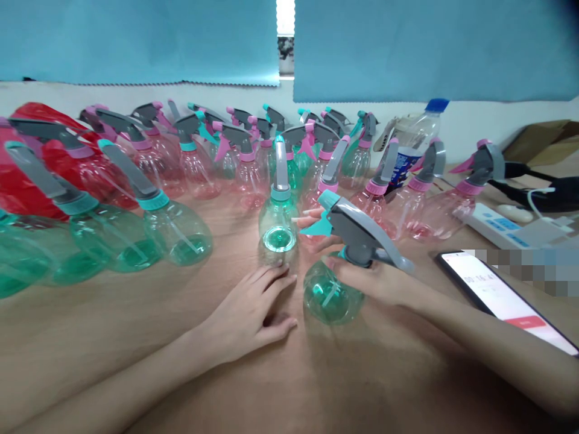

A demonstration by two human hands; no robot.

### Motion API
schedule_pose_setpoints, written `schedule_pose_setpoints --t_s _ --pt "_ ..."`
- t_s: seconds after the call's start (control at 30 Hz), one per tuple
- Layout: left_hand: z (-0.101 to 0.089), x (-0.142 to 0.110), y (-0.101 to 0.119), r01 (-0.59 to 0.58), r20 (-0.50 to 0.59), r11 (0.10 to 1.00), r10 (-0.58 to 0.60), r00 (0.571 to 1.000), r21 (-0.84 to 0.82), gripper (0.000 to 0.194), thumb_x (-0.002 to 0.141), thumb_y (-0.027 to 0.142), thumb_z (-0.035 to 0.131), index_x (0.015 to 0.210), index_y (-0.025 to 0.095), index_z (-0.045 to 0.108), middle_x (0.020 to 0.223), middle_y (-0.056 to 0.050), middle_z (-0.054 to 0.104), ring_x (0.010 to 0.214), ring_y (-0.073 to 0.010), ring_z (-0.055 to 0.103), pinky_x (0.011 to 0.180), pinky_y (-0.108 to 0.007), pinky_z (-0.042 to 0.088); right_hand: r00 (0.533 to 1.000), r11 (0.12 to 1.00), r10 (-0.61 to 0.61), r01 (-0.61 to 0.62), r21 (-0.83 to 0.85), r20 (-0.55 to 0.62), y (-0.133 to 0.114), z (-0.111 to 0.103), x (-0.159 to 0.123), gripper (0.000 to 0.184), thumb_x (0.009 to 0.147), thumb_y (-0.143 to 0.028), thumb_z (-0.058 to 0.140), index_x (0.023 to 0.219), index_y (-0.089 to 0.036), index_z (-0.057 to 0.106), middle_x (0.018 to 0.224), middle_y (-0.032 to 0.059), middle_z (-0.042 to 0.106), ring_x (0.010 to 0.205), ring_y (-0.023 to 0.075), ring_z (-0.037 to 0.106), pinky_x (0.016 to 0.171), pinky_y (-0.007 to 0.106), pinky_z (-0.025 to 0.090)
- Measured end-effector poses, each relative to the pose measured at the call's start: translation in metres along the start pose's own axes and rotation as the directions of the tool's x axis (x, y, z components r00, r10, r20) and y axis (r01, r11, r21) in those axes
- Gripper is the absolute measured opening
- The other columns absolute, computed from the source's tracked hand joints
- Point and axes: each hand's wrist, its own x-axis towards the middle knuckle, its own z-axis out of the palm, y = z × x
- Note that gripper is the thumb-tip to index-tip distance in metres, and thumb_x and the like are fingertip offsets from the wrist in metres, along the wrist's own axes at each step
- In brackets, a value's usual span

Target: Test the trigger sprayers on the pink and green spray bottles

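My right hand is wrapped round the neck of a green spray bottle with a grey and turquoise trigger head. The bottle leans slightly, and its head points to the upper left. On the wooden table, my left hand lies with fingers apart and nothing in it, left of that bottle. Just beyond my left fingertips stands another green spray bottle, upright with some liquid at its bottom. Behind my right fingers, a pink spray bottle is partly hidden.
Several green spray bottles stand at the left, and several pink ones fill the back. A red plastic bag sits far left. At the right are a phone with a timer, a white power strip and a cardboard box.
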Motion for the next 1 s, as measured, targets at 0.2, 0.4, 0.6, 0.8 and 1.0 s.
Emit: schedule_pose_setpoints --t_s 0.2,0.4,0.6,0.8,1.0 --pt "-0.0004 0.0005 0.0008 0.004 0.013 1.0 -0.004 1.0 0.013 0.058 0.089 0.047 0.057 0.136 0.013 0.049 0.138 -0.018 0.051 0.129 -0.0348 0.046 0.103 -0.054 0.042 1.0 1.0 0.008 -0.008 -0.008 -0.002 0.0007 -0.0005 -0.0004 0.041 0.07 -0.009 0.05 0.106 -0.026 0.059 0.112 0.003 0.064 0.082 0.0175 0.067 0.071 0.031 0.059" --pt "-0.0009 0.0006 0.0009 -0.005 0.016 1.0 0.004 1.0 0.028 0.057 0.09 0.046 0.057 0.135 0.013 0.049 0.138 -0.018 0.051 0.128 -0.0343 0.046 0.103 -0.053 0.042 1.0 1.0 0.005 -0.005 -0.011 -0.003 -0.0005 -0.0008 -0.0006 0.044 0.069 -0.007 0.049 0.108 -0.026 0.057 0.125 0.0022 0.061 0.078 0.0149 0.067 0.068 0.028 0.058" --pt "0.0006 -0.0005 -0.0009 -0.009 -0.001 1.0 0.009 1.0 -0.002 0.055 0.09 0.046 0.057 0.135 0.015 0.049 0.139 -0.017 0.051 0.129 -0.0345 0.046 0.103 -0.054 0.042 0.999 0.999 0.033 -0.032 -0.038 0.005 -0.0011 -0.0012 -0.0002 0.043 0.07 -0.01 0.05 0.109 -0.025 0.059 0.126 0.0022 0.062 0.077 0.0152 0.067 0.066 0.028 0.057" --pt "0.0007 -0.0008 -0.0011 -0.008 -0.01 1.0 0.008 1.0 -0.01 0.053 0.091 0.045 0.056 0.136 0.017 0.048 0.139 -0.016 0.051 0.13 -0.0336 0.045 0.104 -0.053 0.041 0.999 0.998 0.043 -0.043 -0.035 0.005 -0.0038 -0.0014 0.001 0.047 0.07 -0.01 0.05 0.113 -0.027 0.058 0.124 0.0023 0.062 0.076 0.0156 0.066 0.065 0.029 0.057" --pt "0.0008 -0.0003 -0.0003 -0.005 -0.017 1.0 0.004 1.0 -0.023 0.053 0.09 0.046 0.056 0.135 0.017 0.05 0.138 -0.016 0.052 0.129 -0.0341 0.046 0.104 -0.053 0.042 0.998 0.998 0.056 -0.056 -0.03 0.006 -0.0047 -0.0011 0.0018 0.053 0.069 -0.01 0.051 0.119 -0.029 0.055 0.124 0.0025 0.062 0.074 0.016 0.066 0.068 0.031 0.059"
